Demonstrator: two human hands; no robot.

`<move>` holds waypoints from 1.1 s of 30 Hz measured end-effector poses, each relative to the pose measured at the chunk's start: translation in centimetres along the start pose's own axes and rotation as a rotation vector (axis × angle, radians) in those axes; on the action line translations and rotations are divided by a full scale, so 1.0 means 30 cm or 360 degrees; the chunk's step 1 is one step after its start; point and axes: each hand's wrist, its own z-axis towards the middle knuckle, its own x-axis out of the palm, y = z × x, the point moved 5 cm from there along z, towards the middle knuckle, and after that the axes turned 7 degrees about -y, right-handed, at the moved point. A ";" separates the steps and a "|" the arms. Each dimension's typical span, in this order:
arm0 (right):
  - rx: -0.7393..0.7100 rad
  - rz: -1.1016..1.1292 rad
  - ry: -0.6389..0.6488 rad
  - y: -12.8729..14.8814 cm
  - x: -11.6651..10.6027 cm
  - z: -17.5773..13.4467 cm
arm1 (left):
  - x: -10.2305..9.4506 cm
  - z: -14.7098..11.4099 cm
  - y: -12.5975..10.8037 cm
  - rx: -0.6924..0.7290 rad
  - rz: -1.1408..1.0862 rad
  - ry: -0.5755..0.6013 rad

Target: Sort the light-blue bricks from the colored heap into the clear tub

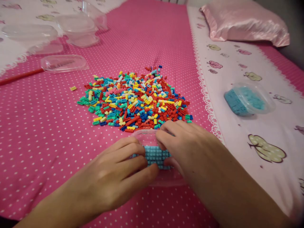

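Observation:
In front of me lies a clear plastic container (163, 183) with light blue toy building bricks (155, 155) in it, set side by side in a flat block. My left hand (125, 167) curls its fingers onto the left end of that block. Over the right end bends my right hand (180, 145), thumb and fingers closed about the bricks; its fingertips are partly hidden. Just beyond the container spreads a pile of mixed small bricks (137, 101) in red, yellow, green, blue and cream.
To the right, a clear tub of blue bricks (245, 99) rests on the printed white cloth. Several clear containers (78, 27) stand at the far left, near a clear lid (65, 63) and a red stick (21, 77). A pink pillow (244, 22) lies at the back right.

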 end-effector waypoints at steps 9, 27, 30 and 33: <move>0.0026 -0.0122 -0.0075 -0.023 -0.029 0.001 | -0.006 0.010 -0.002 0.0014 0.0013 -0.0046; -0.0004 -0.0155 -0.0071 -0.019 -0.024 0.024 | 0.012 0.028 -0.015 0.0045 0.0260 -0.0057; -0.0029 -0.0117 -0.0093 -0.053 -0.035 0.004 | 0.005 0.029 -0.019 0.0045 0.0286 -0.0077; -0.0113 -0.0137 -0.0107 -0.073 -0.028 -0.016 | 0.006 0.035 -0.022 0.0049 0.0311 -0.0072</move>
